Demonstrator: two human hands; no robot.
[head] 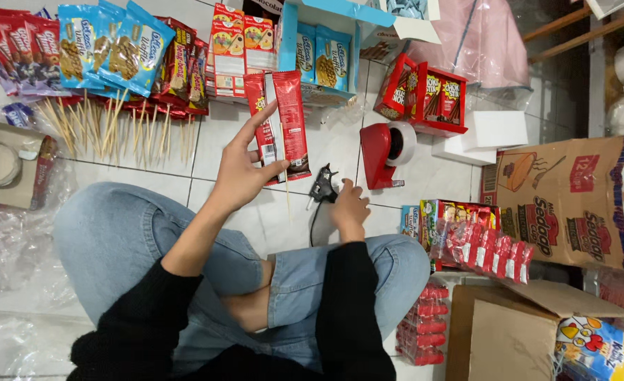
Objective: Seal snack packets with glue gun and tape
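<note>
My left hand (245,169) pinches two long red snack packets (280,123) upright above the tiled floor (340,141), thumb across their lower ends, with what looks like a thin skewer hanging below. My right hand (348,209) is curled around the black glue gun (322,187) lying beside the red tape dispenser (386,152).

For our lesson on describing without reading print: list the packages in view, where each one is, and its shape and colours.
Red snack packet: long, flat, held in the left hand.
Blue wafer packs: flat pouches, top left.
Red stick-snack boxes: open cartons, upper centre.
Brown carton: large, red and orange print, right.
Small red sachets: a strip, by the right knee.
Right hand: on a black glue gun.
</note>
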